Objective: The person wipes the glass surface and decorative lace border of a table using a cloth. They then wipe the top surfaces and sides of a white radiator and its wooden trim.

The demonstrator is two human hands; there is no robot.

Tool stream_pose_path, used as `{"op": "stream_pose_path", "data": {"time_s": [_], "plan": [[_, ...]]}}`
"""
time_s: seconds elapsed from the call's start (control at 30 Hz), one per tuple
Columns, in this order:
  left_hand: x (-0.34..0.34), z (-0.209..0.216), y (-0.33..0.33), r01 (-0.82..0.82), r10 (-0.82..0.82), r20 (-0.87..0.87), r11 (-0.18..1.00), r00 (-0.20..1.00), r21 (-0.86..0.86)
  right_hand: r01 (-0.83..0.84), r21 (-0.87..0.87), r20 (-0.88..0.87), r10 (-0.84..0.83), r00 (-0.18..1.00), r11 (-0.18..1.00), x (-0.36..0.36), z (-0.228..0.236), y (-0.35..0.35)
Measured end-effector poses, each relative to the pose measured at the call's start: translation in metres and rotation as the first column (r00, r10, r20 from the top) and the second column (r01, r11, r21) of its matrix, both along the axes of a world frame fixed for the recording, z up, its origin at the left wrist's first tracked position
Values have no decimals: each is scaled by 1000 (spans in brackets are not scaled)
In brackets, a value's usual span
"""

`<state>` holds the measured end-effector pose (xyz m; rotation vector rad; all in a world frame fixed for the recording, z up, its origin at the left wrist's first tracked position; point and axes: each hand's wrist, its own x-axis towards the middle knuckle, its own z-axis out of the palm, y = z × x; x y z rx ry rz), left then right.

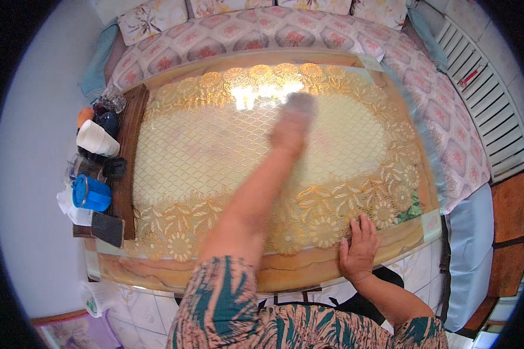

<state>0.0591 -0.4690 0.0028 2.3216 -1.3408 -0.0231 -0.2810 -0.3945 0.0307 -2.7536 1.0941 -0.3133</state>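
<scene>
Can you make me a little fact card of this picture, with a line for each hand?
Left hand: over the table's middle, at a blurred greyish thing, maybe a cloth
Right hand: flat on the near edge, fingers spread
Table cover: gold flowers and lattice
Left side: blue mug, stacked white cups
Beyond: patterned sofa

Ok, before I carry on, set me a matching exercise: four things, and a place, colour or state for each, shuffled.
1. left hand
2. right hand
3. cylindrical container
4. stacked cups

A. blue
B. white, tilted
C. blurred, over the far half of the table
D. near the table's near edge

Pairs: 1-C, 2-D, 3-A, 4-B
</scene>
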Motion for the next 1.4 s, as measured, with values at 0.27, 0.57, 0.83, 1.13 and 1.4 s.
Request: {"op": "stream_pose_path", "data": {"time_s": [0.27, 0.57, 0.83, 1.13, 1.4], "plan": [[-37, -2, 4, 44, -69, -211, 992, 975, -119, -6, 10, 50, 6, 999, 1000, -1, 2, 1], [108, -7, 328, -600, 574, 256, 799, 778, 30, 3, -37, 103, 1, 995, 999, -7, 0, 0], [-41, 0, 289, -539, 538, 294, 838, 790, -87, 21, -54, 109, -15, 994, 998, -8, -6, -1], [-193, 26, 261, 27, -14, 122, 994, 992, -106, 4, -88, 154, 10, 988, 996, -6, -18, -3], [-78, 12, 419, -407, 412, 209, 911, 887, -68, 27, -109, 144, -11, 990, 994, -9, -15, -3]]}}
